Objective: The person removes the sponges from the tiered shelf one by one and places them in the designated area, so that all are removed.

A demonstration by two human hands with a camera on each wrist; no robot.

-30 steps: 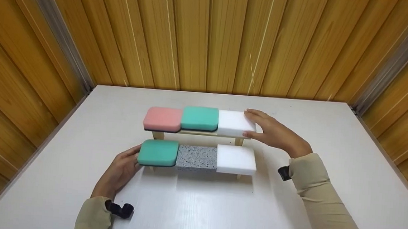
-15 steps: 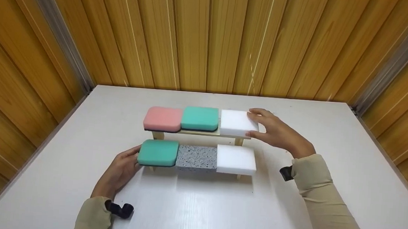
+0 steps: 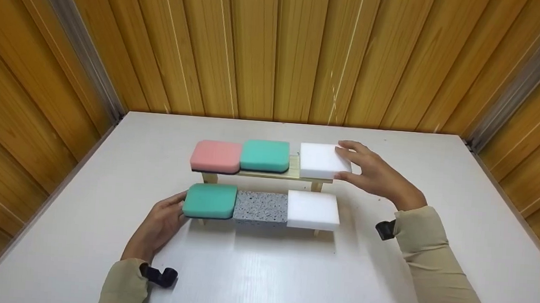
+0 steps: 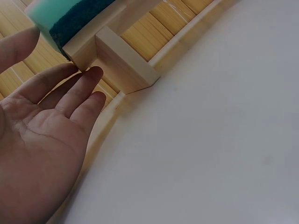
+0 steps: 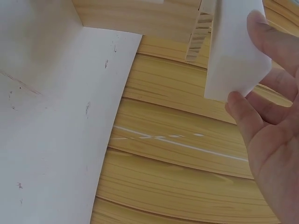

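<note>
My right hand (image 3: 375,175) grips a white sponge (image 3: 322,161) by its right side, at the right end of the rear wooden rack (image 3: 293,168). In the right wrist view the thumb and fingers pinch that white sponge (image 5: 233,56) beside the wood. A strip of bare wood shows between it and the teal sponge (image 3: 265,155); a pink sponge (image 3: 216,156) lies left of that. My left hand (image 3: 160,224) touches the left end of the front rack, by a green sponge (image 3: 210,200). In the left wrist view its fingers rest extended against the wooden end (image 4: 126,65).
On the front row, a grey speckled sponge (image 3: 261,207) and another white sponge (image 3: 313,209) sit right of the green one. The racks stand on a white table (image 3: 261,274), with wood-patterned panels (image 3: 258,51) behind and at both sides.
My right hand has moved right and slightly up with the white sponge, opening a gap beside the teal sponge. The left hand has stayed in place.
</note>
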